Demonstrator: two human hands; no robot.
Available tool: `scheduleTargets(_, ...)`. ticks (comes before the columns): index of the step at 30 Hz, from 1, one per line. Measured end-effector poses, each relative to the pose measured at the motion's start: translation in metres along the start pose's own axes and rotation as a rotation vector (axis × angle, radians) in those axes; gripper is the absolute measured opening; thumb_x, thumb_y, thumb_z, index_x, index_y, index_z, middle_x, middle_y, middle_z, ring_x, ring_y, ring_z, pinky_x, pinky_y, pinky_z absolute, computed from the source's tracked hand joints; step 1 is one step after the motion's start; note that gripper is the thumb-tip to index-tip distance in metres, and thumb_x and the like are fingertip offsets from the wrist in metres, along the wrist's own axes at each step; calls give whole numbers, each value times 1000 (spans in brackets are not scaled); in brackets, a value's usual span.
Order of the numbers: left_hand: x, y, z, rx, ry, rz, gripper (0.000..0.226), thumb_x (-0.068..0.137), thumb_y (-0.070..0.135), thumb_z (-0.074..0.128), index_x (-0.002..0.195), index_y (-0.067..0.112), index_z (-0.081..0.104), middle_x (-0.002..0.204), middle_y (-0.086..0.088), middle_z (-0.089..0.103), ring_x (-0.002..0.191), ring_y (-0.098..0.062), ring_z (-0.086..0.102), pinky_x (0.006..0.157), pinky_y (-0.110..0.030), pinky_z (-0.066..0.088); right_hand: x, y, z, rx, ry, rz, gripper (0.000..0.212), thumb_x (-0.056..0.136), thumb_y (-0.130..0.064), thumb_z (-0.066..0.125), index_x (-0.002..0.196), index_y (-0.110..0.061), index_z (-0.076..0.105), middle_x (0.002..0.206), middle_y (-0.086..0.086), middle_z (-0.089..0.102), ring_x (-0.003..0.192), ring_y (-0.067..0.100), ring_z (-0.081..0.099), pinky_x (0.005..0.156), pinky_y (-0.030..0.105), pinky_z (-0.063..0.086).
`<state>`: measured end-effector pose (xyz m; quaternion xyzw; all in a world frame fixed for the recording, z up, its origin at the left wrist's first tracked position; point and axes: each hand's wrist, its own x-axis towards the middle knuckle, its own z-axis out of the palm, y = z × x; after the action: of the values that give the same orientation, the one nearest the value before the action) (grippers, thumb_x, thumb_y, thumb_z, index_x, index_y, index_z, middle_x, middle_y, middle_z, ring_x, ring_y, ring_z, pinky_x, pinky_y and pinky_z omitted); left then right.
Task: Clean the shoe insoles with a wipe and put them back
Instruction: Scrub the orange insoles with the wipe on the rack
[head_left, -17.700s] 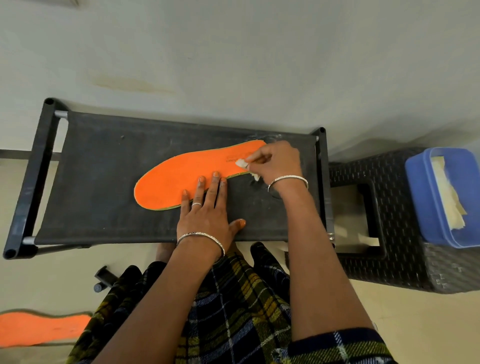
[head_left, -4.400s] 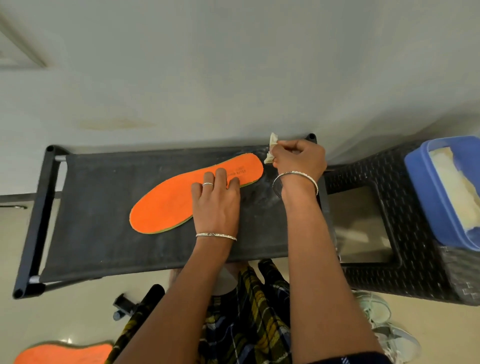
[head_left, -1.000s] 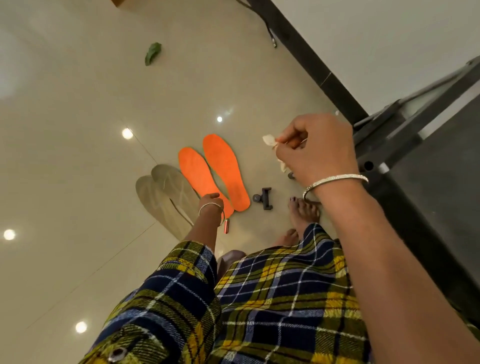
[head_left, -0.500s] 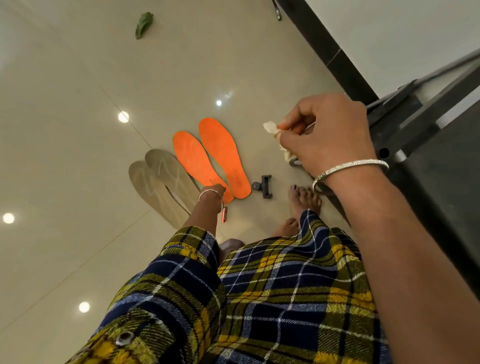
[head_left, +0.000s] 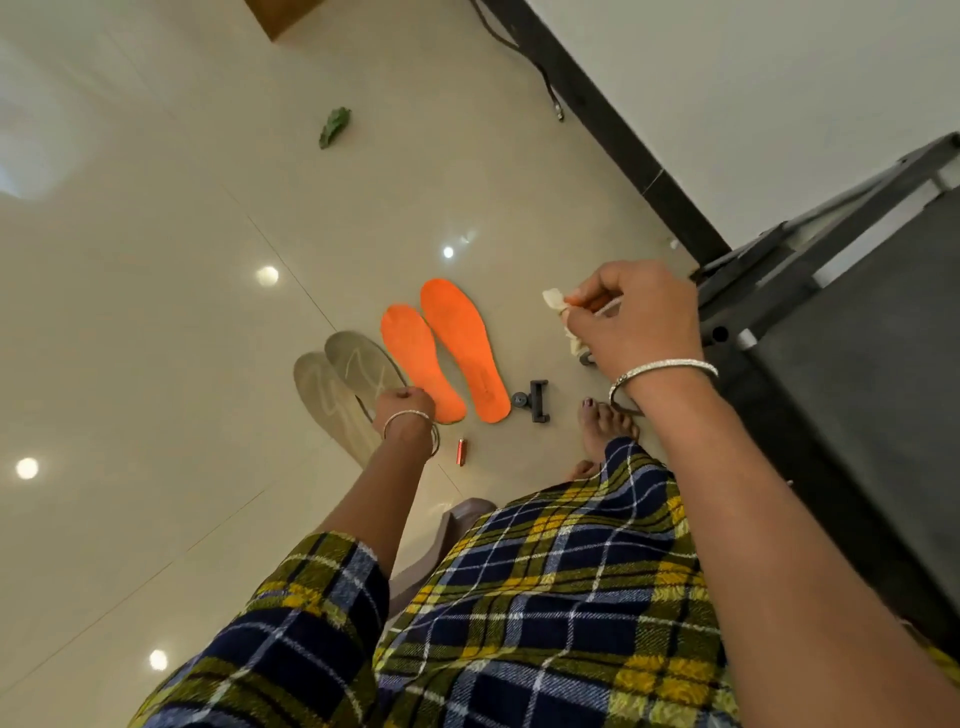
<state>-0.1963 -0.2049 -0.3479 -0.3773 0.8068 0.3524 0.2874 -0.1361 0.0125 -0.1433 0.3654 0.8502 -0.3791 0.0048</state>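
Two orange insoles (head_left: 460, 340) lie side by side on the glossy floor, toes pointing away from me. Left of them lie two grey insoles (head_left: 356, 364), overlapping slightly. My left hand (head_left: 405, 409) reaches down to the heel of the nearer grey insole, its fingers curled round the heel edge, right beside the heel of the left orange insole (head_left: 415, 358). My right hand (head_left: 634, 322) hovers above the floor beside the black stand and pinches a crumpled whitish wipe (head_left: 554, 300) between thumb and fingers.
The black fabric-topped stand (head_left: 857, 338) is on the right against the wall. A small black clamp (head_left: 535, 400) and a little red object (head_left: 461, 451) lie near the insole heels. My bare foot (head_left: 608, 426) rests beside them. A green scrap (head_left: 335, 127) lies farther off.
My left hand has shifted left from the heel of the left orange insole to the heel of the grey insole. The right hand still holds the wipe in the air.
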Motion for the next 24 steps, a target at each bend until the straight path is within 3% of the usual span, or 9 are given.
scheduleTargets(3, -27, 6, -26, -64, -50, 15, 18, 86, 8, 58, 82, -8, 63, 91, -31, 64, 114, -42, 49, 70, -44, 53, -16, -2, -10, 17, 57, 48, 7, 80, -20, 79, 84, -18, 75, 79, -9, 66, 78, 14, 65, 81, 39, 56)
scheduleTargets(4, -37, 8, -36, -90, -78, 28, 15, 87, 7, 58, 73, 1, 62, 84, -25, 66, 94, -10, 33, 65, -37, 49, -23, -3, -13, 22, 78, 55, 7, 80, -20, 79, 85, -17, 75, 79, -9, 65, 77, 14, 64, 81, 38, 56)
scheduleTargets(5, -47, 9, -44, -120, -102, 41, 17, 87, 6, 58, 72, 13, 61, 85, -18, 67, 78, -27, 60, 65, -32, 45, -30, -5, -16, 31, 93, 63, 7, 80, -19, 79, 85, -17, 75, 80, -8, 66, 76, 14, 64, 81, 38, 56)
scheduleTargets(7, -72, 13, -62, -183, -140, 49, 22, 87, 3, 56, 76, 22, 61, 92, -13, 66, 81, -24, 58, 69, -30, 42, -45, -10, -21, 58, 108, 76, 8, 80, -16, 78, 87, -17, 75, 82, -7, 68, 74, 13, 64, 79, 38, 57)
scheduleTargets(12, -150, 19, -104, -291, -285, 119, 35, 86, -6, 61, 117, 10, 62, 96, -13, 59, 67, -18, 52, 60, -26, 41, -86, -19, -41, 75, 182, 52, 8, 80, -15, 77, 85, -20, 74, 79, -7, 69, 59, 4, 55, 73, 37, 57)
scheduleTargets(14, -180, 19, -119, -279, -355, 187, 39, 87, -3, 63, 124, 9, 62, 95, -13, 63, 70, -18, 55, 61, -26, 44, -103, -25, -54, 91, 241, 36, 7, 79, -15, 76, 84, -20, 74, 77, -8, 69, 57, 4, 55, 73, 37, 56)
scheduleTargets(17, -227, 24, -133, -260, -471, 309, 33, 90, -1, 60, 120, 9, 67, 89, -6, 67, 78, -21, 61, 68, -30, 50, -129, -31, -83, 185, 391, 13, 7, 79, -13, 76, 85, -17, 75, 82, -5, 71, 66, 10, 64, 74, 34, 57)
scheduleTargets(21, -289, 34, -142, -231, -619, 517, 31, 94, -6, 56, 117, 10, 68, 76, -1, 64, 73, -20, 56, 74, -37, 49, -178, -23, -137, 315, 691, 27, 7, 82, -15, 76, 89, -16, 76, 85, -3, 73, 70, 5, 66, 68, 15, 54)
scheduleTargets(24, -336, 41, -138, -162, -754, 695, 37, 93, -10, 52, 115, 17, 66, 73, -2, 60, 73, -20, 53, 73, -38, 46, -218, 1, -173, 412, 854, 97, 3, 83, -22, 77, 84, -20, 74, 77, -10, 71, 67, 2, 67, 67, 15, 54)
